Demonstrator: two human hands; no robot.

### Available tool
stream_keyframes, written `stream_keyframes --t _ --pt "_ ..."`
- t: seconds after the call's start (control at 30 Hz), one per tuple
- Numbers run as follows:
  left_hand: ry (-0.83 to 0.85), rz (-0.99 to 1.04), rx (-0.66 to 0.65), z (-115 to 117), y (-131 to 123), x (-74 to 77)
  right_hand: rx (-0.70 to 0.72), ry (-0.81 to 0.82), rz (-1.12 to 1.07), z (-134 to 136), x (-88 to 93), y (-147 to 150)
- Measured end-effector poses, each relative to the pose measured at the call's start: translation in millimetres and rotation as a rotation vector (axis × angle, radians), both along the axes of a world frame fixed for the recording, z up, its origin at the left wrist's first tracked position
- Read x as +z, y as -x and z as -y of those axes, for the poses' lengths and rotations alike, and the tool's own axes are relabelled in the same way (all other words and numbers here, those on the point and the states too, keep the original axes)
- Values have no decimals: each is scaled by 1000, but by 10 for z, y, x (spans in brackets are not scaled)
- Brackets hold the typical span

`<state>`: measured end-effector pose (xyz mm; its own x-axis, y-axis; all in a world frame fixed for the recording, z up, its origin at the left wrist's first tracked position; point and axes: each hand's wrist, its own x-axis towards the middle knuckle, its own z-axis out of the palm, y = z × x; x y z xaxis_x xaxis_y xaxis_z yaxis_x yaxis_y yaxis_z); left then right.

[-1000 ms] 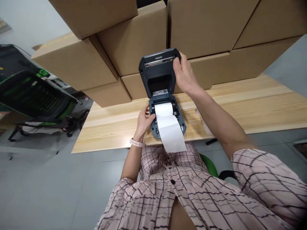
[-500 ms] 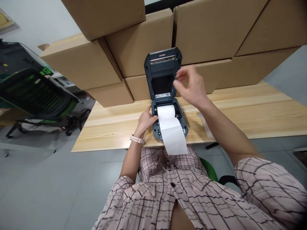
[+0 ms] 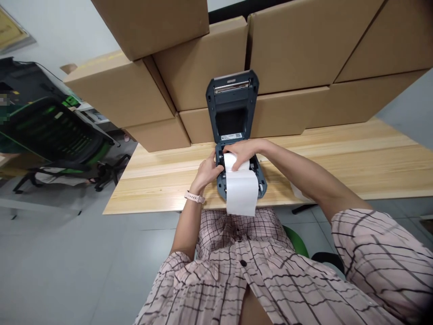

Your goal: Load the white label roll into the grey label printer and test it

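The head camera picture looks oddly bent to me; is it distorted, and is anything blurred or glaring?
Head view: wide-angle warp splays the cardboard boxes outward and slants the table; light is soft and even, no glare; the printer, paper roll and both hands are sharp; a small pixelated patch sits at the left edge.

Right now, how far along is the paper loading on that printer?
Done: the printer lid is up and the paper roll sits in the bay, its paper strip trailing over the front of the table. In hand: the right hand lies on the roll, the left hand at the printer's left side. Left: lid not yet closed.
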<state>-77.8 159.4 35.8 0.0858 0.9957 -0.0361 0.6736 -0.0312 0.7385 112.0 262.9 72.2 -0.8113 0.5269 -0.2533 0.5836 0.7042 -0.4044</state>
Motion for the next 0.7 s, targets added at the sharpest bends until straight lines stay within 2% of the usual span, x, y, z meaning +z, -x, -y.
stream_keyframes --t 0.1,0.23,0.3,0.37,0.43,0.5,0.6,0.7 --pt "4 31 -8 1 9 -26 48 70 -76 2 144 -128" --pt "-7 90 -22 6 19 -66 135 100 -349 98 501 -648" --pt "-6 120 -19 10 18 -81 91 80 -453 173 629 -991" --pt "1 137 -12 13 16 -92 -24 59 -510 225 652 -1308" --pt "5 150 -6 13 14 -100 -178 34 -524 222 561 -1549" --pt "5 166 -6 10 14 -108 -321 15 -518 159 389 -1692" --pt "3 183 3 7 16 -119 -502 33 -523 -1 98 -1736" --pt "5 202 16 10 18 -130 -604 84 -579 -157 -126 -1661"
